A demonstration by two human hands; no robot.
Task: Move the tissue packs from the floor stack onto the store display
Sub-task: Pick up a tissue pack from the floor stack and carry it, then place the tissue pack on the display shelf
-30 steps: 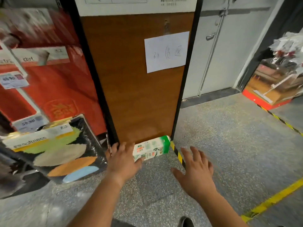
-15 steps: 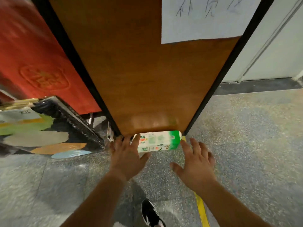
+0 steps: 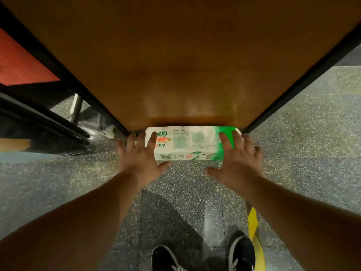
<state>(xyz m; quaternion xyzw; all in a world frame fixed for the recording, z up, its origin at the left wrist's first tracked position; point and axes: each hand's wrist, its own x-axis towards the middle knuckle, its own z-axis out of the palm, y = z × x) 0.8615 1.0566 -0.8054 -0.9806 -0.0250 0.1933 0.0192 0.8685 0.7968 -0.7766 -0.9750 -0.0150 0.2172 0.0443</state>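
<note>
One white and green tissue pack [image 3: 191, 143] lies on the speckled floor against the foot of a brown wooden panel [image 3: 175, 65]. My left hand [image 3: 138, 157] lies on the pack's left end, fingers spread and straight over the top, thumb at the lower front edge. My right hand [image 3: 236, 159] covers the green right end with straight fingers, and its thumb stretches out in front, just clear of the pack. The pack's back edge is hidden under the panel's shadow. No other packs of the floor stack are in view.
Black frame edges run along both sides of the panel. At the left are a red display surface [image 3: 17, 65] and a dark plastic-wrapped bundle [image 3: 39, 122]. My two dark shoes [image 3: 166, 259] stand below, with a yellow floor stripe [image 3: 254, 222] at the right.
I have bent down much closer to the floor. Both hands moved forward from in front of the pack onto its two ends; the right hand now touches it.
</note>
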